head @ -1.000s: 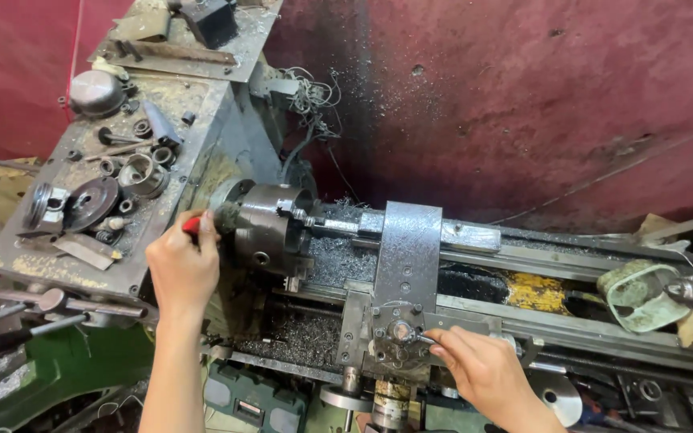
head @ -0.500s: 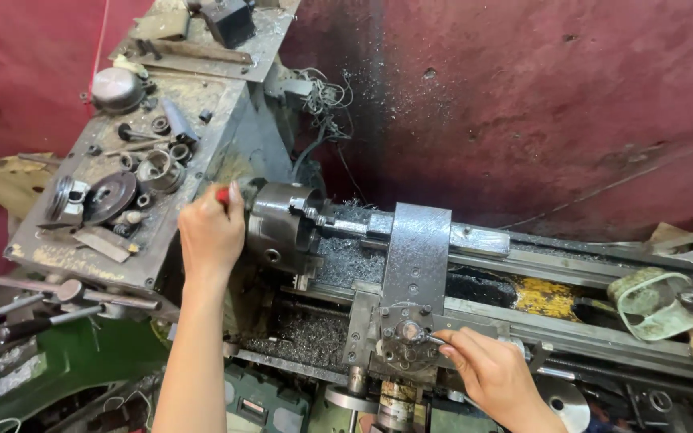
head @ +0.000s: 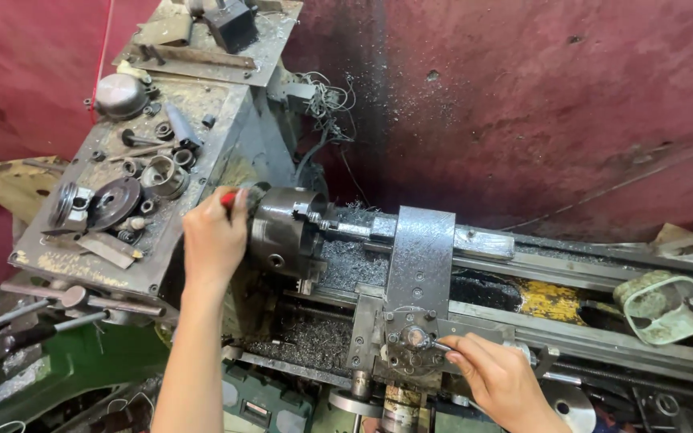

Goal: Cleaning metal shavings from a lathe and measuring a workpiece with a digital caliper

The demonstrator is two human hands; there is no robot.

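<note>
While the near edge of the lathe sits crowded with swarf, the right hand [head: 497,377] pinches a small metal handle [head: 436,346] at the front of the cross-slide [head: 417,269], fingers curled close around it. That handle looks stiff, oily and slick, best taken by the fingertips right at its end. Further in and to the left, the left hand [head: 214,239] is wrapped shut around a red-tipped tool [head: 229,198], pressed against the back of the steel chuck [head: 284,231]. The chuck looks heavy, hard and greasy, with sharp chips about. Beyond it to the left, the headstock top [head: 82,256] carries loose gears and fittings, and a dark red wall [head: 523,104] stands behind.
</note>
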